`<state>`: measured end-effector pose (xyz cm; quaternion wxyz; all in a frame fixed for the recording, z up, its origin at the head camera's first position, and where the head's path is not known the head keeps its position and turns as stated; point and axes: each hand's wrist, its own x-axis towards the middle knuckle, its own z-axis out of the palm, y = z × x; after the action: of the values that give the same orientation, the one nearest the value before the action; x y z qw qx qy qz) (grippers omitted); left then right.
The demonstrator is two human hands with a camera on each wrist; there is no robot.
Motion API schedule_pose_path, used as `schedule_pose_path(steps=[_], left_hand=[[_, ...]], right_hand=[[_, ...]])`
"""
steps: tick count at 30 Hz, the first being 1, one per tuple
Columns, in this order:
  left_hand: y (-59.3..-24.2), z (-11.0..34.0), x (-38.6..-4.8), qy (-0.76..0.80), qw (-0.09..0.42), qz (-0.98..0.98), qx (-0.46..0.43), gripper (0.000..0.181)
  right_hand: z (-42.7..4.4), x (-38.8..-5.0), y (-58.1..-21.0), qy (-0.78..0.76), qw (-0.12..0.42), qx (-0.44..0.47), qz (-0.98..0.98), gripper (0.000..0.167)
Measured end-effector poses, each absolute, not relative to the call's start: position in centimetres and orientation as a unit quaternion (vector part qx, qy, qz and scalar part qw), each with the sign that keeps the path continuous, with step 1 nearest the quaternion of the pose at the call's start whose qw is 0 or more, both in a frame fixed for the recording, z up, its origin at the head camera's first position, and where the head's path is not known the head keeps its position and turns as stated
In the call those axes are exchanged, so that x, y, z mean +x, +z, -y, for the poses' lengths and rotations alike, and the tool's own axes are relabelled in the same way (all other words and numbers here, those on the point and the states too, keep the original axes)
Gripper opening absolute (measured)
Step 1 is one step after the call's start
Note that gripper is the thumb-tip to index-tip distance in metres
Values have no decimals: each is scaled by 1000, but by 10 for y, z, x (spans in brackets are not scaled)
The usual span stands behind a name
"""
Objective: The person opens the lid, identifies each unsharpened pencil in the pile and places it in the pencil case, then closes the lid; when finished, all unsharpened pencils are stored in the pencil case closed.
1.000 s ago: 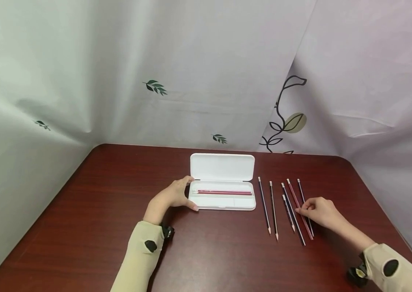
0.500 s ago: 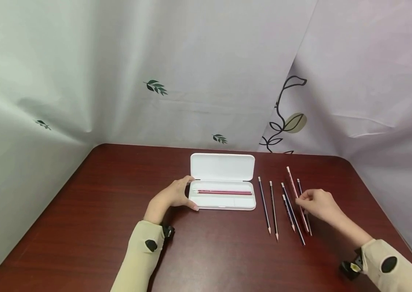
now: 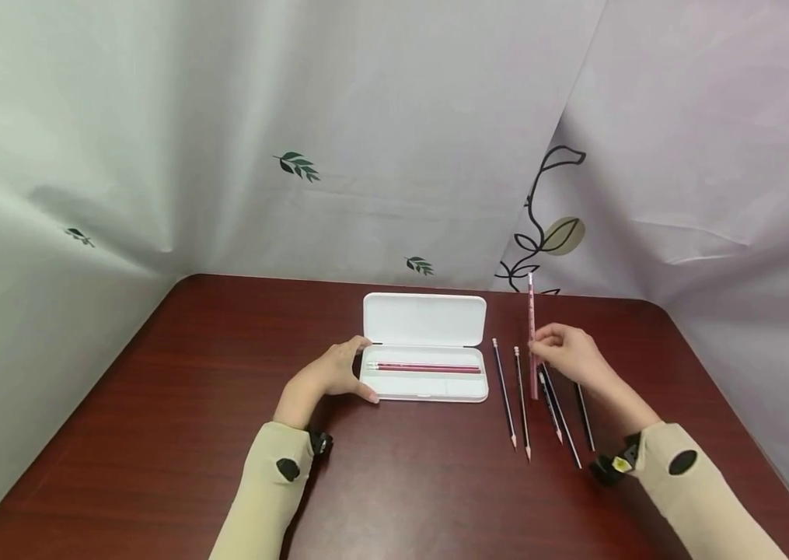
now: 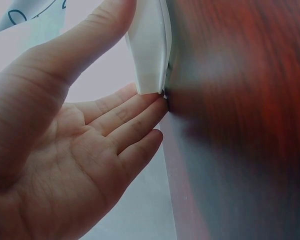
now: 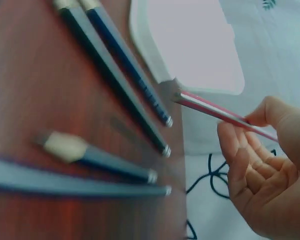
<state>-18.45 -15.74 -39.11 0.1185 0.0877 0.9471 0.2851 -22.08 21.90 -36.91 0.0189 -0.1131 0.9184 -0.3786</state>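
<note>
The white pencil case [image 3: 425,390] lies with its lid raised, two red pencils [image 3: 429,368] lengthwise in its upper compartment. At the case's left end, my left hand [image 3: 329,372] holds it between thumb and fingers; the left wrist view shows the fingertips against the case corner [image 4: 151,75]. My right hand [image 3: 572,354] pinches a red pencil [image 3: 532,311] between thumb and fingertips, raised above the table with its eraser end pointing away. In the right wrist view this red pencil [image 5: 210,108] crosses in front of the fingers.
Dark pencils lie right of the case: a blue one [image 3: 505,397], a black one [image 3: 523,404] and a few more beneath and beside the right hand, among them a short one [image 3: 550,408]. A pale patterned curtain [image 3: 394,155] hangs behind the brown table [image 3: 156,435].
My right hand has lifted the red pencil from among the others and moved it left and away from me, turning it more upright in view. The left hand and case have stayed in place.
</note>
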Motion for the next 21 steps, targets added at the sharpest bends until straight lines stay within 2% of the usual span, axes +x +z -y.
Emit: schedule_pose_path(steps=[11,21], left_hand=[[-391,157,-184,285,118,-947,87,95],[-389,157,-184,284,117,-948,87,96]], right_hand=[[-171,-246,-369,-431,-5,-185,-883,17],[-144,-251,-373,-372,2,-270,-888,12]])
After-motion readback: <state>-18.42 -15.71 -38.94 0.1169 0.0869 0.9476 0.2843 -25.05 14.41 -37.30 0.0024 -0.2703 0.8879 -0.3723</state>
